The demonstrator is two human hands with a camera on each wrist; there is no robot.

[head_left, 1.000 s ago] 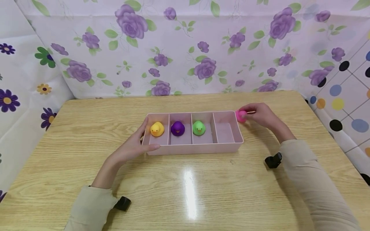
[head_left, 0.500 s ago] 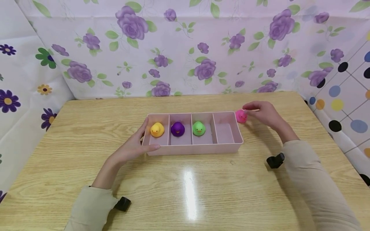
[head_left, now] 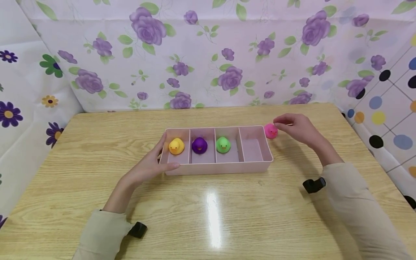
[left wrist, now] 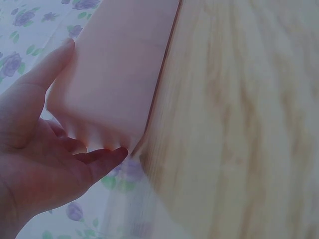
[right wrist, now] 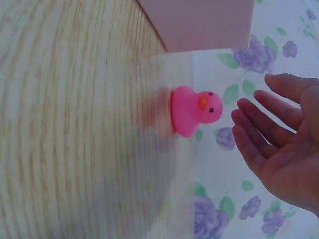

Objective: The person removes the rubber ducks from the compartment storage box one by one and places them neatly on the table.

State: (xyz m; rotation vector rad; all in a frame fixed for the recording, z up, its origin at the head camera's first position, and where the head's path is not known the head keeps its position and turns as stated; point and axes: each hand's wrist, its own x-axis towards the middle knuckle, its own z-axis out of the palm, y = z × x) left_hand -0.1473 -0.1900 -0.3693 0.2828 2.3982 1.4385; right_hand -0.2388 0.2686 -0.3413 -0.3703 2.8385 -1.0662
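My left hand (head_left: 147, 166) grips the left end of a pale pink box (head_left: 217, 168), thumb along its front wall and fingers around the end wall. In the left wrist view the fingers bend around the box's end. Four compartments divide the box: a yellow rubber duck (head_left: 176, 146), a purple rubber duck (head_left: 199, 145) and a green rubber duck (head_left: 223, 144) sit in the first three from the left; the rightmost holds nothing. A pink rubber duck (right wrist: 192, 112) stands upright on the table, just outside the box's right end. My right hand (right wrist: 279, 134) hovers beside it, fingers loosely bent and apart from it.
The wooden table (head_left: 182, 216) extends around the box on all sides. Behind it hangs a floral cloth (head_left: 208, 54), with patterned sheets at left and right. A black wrist camera (head_left: 313, 185) sits under the right sleeve, another black camera (head_left: 138, 229) by the left.
The right hand has let go of the pink rubber duck and drawn back slightly to the right. The duck stays beside the box. The left hand keeps its hold.
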